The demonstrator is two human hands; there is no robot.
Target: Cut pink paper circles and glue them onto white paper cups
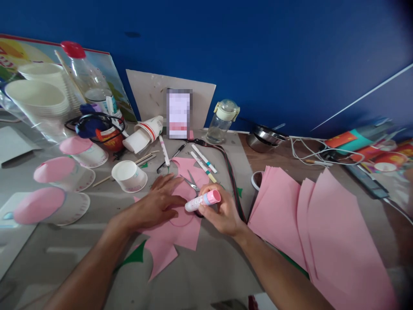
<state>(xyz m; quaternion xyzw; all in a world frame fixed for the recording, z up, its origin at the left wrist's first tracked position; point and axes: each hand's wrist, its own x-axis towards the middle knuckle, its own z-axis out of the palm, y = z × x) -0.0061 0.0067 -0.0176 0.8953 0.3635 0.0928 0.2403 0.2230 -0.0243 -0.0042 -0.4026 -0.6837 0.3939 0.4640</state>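
My left hand (pixel 158 203) lies flat with fingers spread on a pink cut paper shape (pixel 176 234) in the middle of the table. My right hand (pixel 222 213) grips a white glue stick with a pink cap (pixel 203 200), tilted, its lower end touching the pink paper near a pencilled circle. Scissors (pixel 192 184) lie on the paper just beyond my fingers.
Pink paper sheets (pixel 322 228) fan out at the right. Three pink-topped paper cups (pixel 54 172) line the left, with one upright cup (pixel 129 175), cup stacks (pixel 41 99), a plastic bottle (pixel 90 86), markers (pixel 203 161), a glass jar (pixel 222 121), a metal bowl (pixel 266 137) and cables (pixel 309 153) behind.
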